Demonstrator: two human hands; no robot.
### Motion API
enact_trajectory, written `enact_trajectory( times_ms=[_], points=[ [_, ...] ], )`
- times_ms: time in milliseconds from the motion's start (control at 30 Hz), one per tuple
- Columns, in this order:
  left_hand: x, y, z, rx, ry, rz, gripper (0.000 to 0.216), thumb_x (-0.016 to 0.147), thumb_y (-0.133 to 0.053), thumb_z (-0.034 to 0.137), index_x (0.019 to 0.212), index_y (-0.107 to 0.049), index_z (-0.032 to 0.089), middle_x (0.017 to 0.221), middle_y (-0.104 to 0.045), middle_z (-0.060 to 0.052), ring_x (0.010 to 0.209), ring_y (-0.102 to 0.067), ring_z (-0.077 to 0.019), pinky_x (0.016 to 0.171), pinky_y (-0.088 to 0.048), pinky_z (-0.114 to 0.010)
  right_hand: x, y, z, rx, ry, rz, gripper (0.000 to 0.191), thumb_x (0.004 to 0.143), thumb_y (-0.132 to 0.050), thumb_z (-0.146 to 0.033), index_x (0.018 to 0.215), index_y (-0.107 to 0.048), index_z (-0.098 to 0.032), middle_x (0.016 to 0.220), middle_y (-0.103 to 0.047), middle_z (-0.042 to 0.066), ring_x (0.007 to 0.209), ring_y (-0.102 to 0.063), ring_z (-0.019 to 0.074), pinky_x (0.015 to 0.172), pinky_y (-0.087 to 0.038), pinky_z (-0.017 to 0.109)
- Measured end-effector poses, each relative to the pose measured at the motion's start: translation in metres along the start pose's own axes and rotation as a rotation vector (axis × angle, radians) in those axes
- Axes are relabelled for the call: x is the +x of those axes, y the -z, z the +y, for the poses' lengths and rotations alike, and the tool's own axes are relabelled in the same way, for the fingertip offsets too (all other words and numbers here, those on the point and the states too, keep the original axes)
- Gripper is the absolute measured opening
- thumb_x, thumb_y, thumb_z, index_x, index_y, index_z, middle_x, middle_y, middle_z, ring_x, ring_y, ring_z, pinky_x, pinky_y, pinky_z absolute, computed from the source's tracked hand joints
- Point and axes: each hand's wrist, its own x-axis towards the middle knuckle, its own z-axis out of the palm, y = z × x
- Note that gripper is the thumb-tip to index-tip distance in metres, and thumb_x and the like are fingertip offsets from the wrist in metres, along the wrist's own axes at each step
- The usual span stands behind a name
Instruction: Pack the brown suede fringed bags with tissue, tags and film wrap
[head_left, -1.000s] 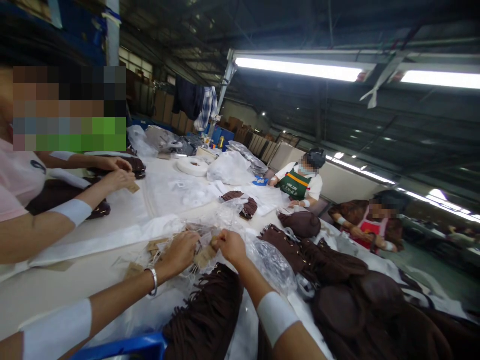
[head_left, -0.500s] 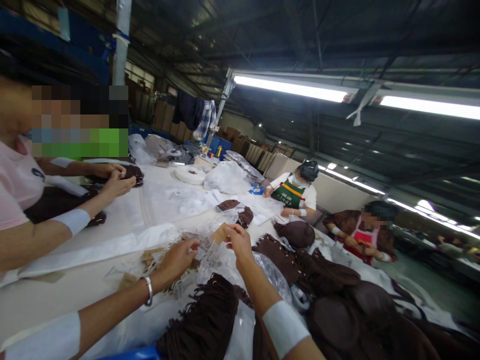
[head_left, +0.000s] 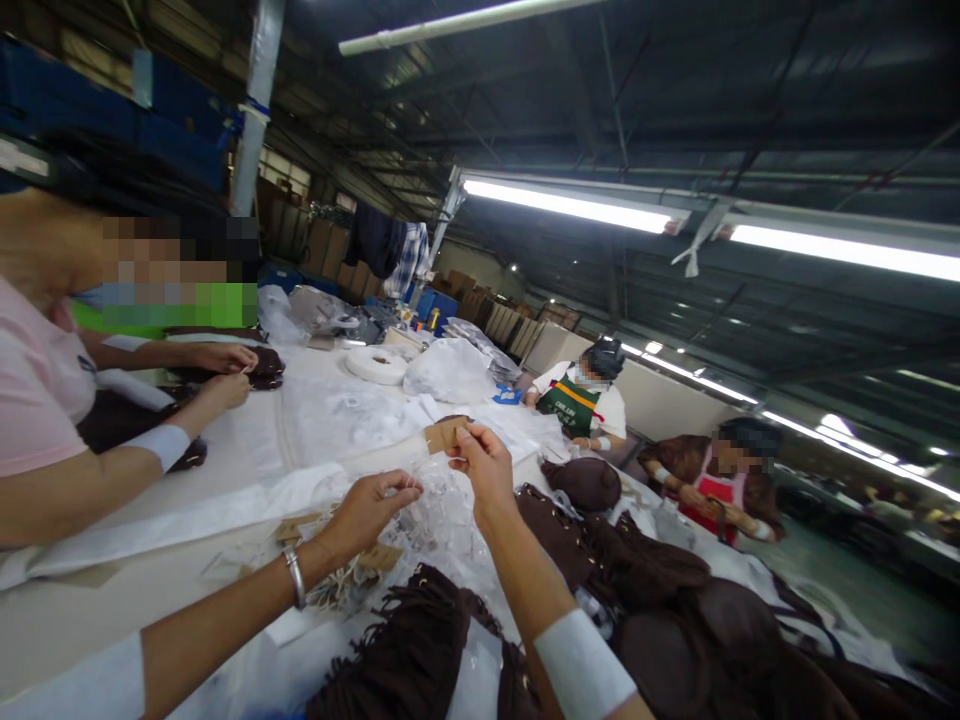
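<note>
My right hand pinches a brown cardboard tag by its right end, above the table. To its left and lower, my left hand has thumb and forefinger pressed together; a faint pale thread seems to be at the fingertips, too fine to make out. Under my left hand lies a heap of similar tags with pale strings. Clear plastic is bunched below and between my hands. In front of me is a dark brown fringed bag, partly hidden by my right forearm.
Brown bags are piled on the right. A co-worker in pink handles brown goods on the left. Two other people work across the table and to the right. A white roll and plastic bags sit farther back.
My right hand has lifted the tag slightly, and its flat side now shows more. My left hand has moved a little right. The left co-worker's hands have shifted left.
</note>
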Motion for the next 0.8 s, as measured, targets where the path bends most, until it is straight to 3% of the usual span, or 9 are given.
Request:
enact_trajectory(
  times_ms=[100,233,400,500,600,700,733,800],
  points=[
    [-0.003,0.003,0.006,-0.024,0.021,-0.010,0.035,0.085,-0.051,0.049,0.078,-0.069,0.021,0.092,-0.076,-0.003,0.095,-0.067,-0.0239,0.092,-0.049,-0.035,-0.002,0.010,-0.010,-0.028,-0.012,0.039,0.040,0.064,-0.073,-0.048,0.090,-0.064,-0.018,0.079,-0.067,0.001,0.065,-0.063,0.0125,0.055,-0.049,0.022],
    [-0.017,0.008,0.026,-0.030,0.035,-0.085,0.035,0.086,-0.050,0.048,0.076,-0.070,0.021,0.100,-0.076,-0.003,0.106,-0.065,-0.0237,0.098,-0.045,-0.035,-0.018,0.046,-0.013,-0.102,-0.042,0.104,0.041,0.064,-0.070,-0.050,0.089,-0.062,-0.019,0.078,-0.067,0.002,0.064,-0.063,0.0136,0.055,-0.050,0.024],
    [-0.037,0.004,0.072,-0.001,0.029,-0.243,0.030,0.087,-0.049,0.041,0.099,-0.066,0.020,0.087,-0.077,-0.002,0.086,-0.068,-0.0217,0.084,-0.049,-0.034,-0.072,0.106,-0.027,-0.270,-0.089,0.115,0.035,0.064,-0.074,-0.044,0.083,-0.064,-0.017,0.070,-0.066,0.004,0.066,-0.064,0.0195,0.062,-0.052,0.031],
    [-0.056,-0.012,0.105,0.054,-0.034,-0.361,0.025,0.089,-0.049,0.039,0.098,-0.065,0.022,0.087,-0.077,-0.001,0.087,-0.069,-0.0217,0.082,-0.048,-0.033,-0.124,0.128,-0.050,-0.438,0.003,0.023,0.047,0.066,-0.079,-0.037,0.107,-0.068,-0.018,0.104,-0.072,0.010,0.101,-0.066,0.0268,0.091,-0.050,0.041],
    [-0.082,-0.040,0.137,0.299,-0.256,-0.481,0.024,0.090,-0.047,0.032,0.107,-0.063,0.025,0.099,-0.076,-0.004,0.095,-0.068,-0.0234,0.087,-0.046,-0.034,-0.183,0.131,-0.073,-0.401,0.022,-0.223,0.075,0.075,-0.077,-0.039,0.142,-0.046,-0.026,0.143,-0.054,0.009,0.132,-0.050,0.0254,0.112,-0.036,0.045],
    [-0.107,-0.070,0.166,0.559,-0.467,-0.624,0.031,0.081,-0.053,0.018,0.110,-0.062,0.025,0.104,-0.074,-0.008,0.093,-0.068,-0.0260,0.082,-0.046,-0.034,-0.235,0.126,-0.082,-0.084,-0.071,-0.393,0.107,0.062,-0.088,-0.035,0.151,-0.029,-0.031,0.147,-0.049,0.008,0.131,-0.051,0.0262,0.105,-0.045,0.041],
    [-0.113,-0.078,0.176,0.606,-0.492,-0.670,0.031,0.079,-0.055,0.016,0.107,-0.063,0.024,0.099,-0.075,-0.007,0.088,-0.068,-0.0254,0.078,-0.046,-0.032,-0.250,0.127,-0.081,0.006,-0.088,-0.400,0.108,0.058,-0.090,-0.034,0.148,-0.031,-0.031,0.142,-0.053,0.007,0.125,-0.056,0.0264,0.098,-0.049,0.039],
    [-0.123,-0.092,0.195,0.658,-0.493,-0.715,0.020,0.080,-0.055,0.020,0.099,-0.062,0.025,0.086,-0.073,-0.004,0.077,-0.066,-0.0226,0.069,-0.043,-0.029,-0.275,0.133,-0.075,0.095,-0.110,-0.362,0.088,0.057,-0.089,-0.032,0.135,-0.048,-0.029,0.121,-0.065,0.002,0.105,-0.065,0.0232,0.082,-0.054,0.031]
  ],
)
